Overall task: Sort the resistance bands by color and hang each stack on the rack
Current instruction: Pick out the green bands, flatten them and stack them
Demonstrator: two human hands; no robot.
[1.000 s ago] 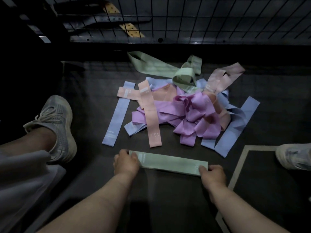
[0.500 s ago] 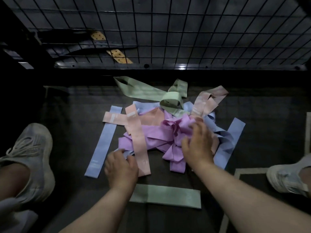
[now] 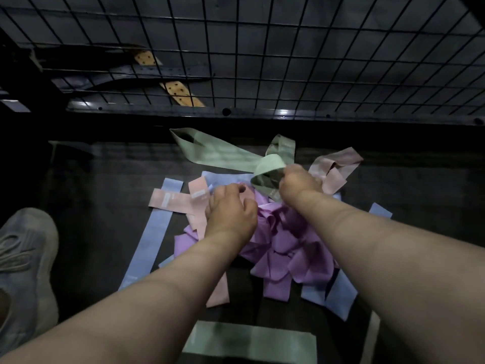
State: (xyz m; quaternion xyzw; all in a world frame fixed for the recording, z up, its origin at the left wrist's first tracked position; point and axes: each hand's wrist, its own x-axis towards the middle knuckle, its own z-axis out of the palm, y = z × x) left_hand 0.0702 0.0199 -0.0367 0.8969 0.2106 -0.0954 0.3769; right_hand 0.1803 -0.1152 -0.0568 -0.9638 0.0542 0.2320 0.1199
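Shows the right hand [image 3: 299, 183] gripping a looped green band [image 3: 270, 166] at the far edge of the mixed pile [image 3: 288, 248], probably to draw it toward the flat green band [image 3: 249, 342] lying apart on the near side as the start of a green stack. Shows the left hand [image 3: 231, 211] curled down on the pile, perhaps steadying it; unclear whether pinching any band. Places the wire rack [image 3: 262, 48] beyond, with no bands seen on it.

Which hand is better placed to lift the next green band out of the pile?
Right. The right hand grips the looped green band, so it likely only needs to pull it free. The left hand sits nearer the person, over pink bands and purple bands.
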